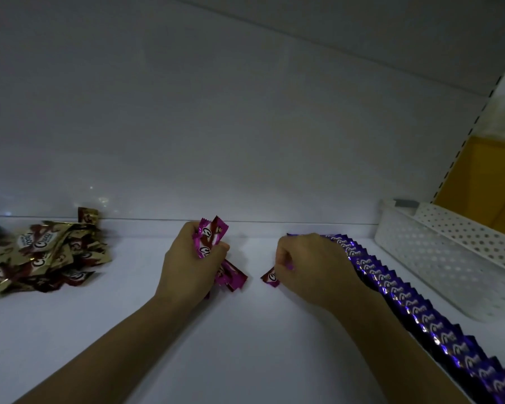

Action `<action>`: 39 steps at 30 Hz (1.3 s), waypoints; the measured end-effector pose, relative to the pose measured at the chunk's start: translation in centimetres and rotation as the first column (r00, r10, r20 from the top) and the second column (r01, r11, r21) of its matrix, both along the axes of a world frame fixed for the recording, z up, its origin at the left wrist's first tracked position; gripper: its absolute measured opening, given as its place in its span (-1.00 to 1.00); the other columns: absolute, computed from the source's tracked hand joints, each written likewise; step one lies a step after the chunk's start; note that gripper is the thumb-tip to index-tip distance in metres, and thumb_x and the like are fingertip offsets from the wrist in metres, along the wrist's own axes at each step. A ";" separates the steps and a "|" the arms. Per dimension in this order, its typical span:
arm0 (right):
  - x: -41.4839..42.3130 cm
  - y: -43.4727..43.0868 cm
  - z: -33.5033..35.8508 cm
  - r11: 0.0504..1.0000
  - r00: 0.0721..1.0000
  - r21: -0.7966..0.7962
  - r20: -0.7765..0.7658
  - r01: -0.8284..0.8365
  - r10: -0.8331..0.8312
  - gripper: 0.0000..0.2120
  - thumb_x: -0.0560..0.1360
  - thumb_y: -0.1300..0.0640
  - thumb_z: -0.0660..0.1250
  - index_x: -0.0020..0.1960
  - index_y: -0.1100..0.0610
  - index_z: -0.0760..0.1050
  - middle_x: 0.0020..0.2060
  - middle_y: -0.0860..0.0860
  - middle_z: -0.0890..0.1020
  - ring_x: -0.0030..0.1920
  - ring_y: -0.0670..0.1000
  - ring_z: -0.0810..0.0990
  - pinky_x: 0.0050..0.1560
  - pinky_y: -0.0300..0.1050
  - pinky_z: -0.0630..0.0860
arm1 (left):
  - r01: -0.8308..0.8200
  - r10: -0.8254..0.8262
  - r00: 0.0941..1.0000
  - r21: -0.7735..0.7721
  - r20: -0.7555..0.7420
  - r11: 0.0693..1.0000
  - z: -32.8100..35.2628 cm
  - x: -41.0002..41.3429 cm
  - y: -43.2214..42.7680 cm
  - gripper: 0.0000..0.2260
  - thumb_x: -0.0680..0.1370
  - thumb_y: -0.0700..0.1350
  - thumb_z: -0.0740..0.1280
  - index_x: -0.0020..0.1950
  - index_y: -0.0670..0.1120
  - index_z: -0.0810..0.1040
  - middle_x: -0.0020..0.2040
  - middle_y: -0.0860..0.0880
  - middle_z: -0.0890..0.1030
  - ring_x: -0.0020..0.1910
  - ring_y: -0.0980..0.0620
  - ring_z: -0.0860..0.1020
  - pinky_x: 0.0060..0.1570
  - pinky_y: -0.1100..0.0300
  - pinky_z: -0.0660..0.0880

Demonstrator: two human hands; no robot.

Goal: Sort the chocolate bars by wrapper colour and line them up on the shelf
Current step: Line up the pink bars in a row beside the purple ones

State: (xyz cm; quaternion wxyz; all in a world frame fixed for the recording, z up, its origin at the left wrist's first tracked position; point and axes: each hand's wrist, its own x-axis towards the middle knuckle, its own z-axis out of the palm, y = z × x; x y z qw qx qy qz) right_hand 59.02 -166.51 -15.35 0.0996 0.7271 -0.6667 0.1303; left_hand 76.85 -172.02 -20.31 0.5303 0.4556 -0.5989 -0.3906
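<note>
My left hand grips a bunch of magenta-wrapped chocolate bars above the white shelf; their ends stick out above and below my fist. My right hand pinches one magenta bar low over the shelf, just left of a long overlapping row of purple-wrapped bars that runs from the back wall toward the front right. A loose heap of gold-and-brown bars lies at the back left.
A white perforated plastic basket stands at the right beside the purple row. The shelf's white back wall rises behind the hands. A yellow panel shows beyond the slotted upright at far right.
</note>
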 end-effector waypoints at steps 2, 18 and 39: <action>0.2 -0.1 -0.1 0.994 0.997 0.110 -0.072 0.024 -0.016 -0.82 0.55 0.10 0.19 0.01 0.09 0.55 -0.08 0.00 0.63 -0.08 0.01 0.57 -0.11 -0.20 0.44 | 0.001 0.000 1.000 -0.009 0.013 1.000 0.1 -0.1 0.0 -0.82 0.53 -0.12 0.38 0.09 0.01 0.47 -0.14 0.02 0.60 -0.20 0.08 0.57 -0.29 0.29 0.43; 1.3 -5.0 -4.5 0.979 0.982 0.079 -0.037 0.185 -0.183 -0.56 0.61 -0.07 -0.03 0.40 0.07 0.32 0.25 0.12 0.37 0.26 0.12 0.32 0.22 0.05 0.29 | -0.033 0.034 0.998 -0.025 0.055 0.999 0.4 -0.6 0.0 -0.83 0.58 -0.08 0.29 0.15 0.02 0.39 -0.14 0.14 0.52 -0.20 0.23 0.50 -0.31 0.43 0.32; 1.8 -2.9 -2.9 0.991 0.565 -0.072 0.816 -0.112 0.123 -0.77 0.58 0.20 0.22 0.17 0.08 0.58 -0.02 -0.06 0.64 -0.03 -0.15 0.60 -0.05 -0.38 0.49 | 0.009 -0.009 1.000 -0.030 -0.029 1.000 0.5 -0.3 0.2 -0.84 0.59 -0.12 0.30 0.14 0.00 0.42 -0.09 0.08 0.58 -0.13 0.19 0.56 -0.25 0.38 0.39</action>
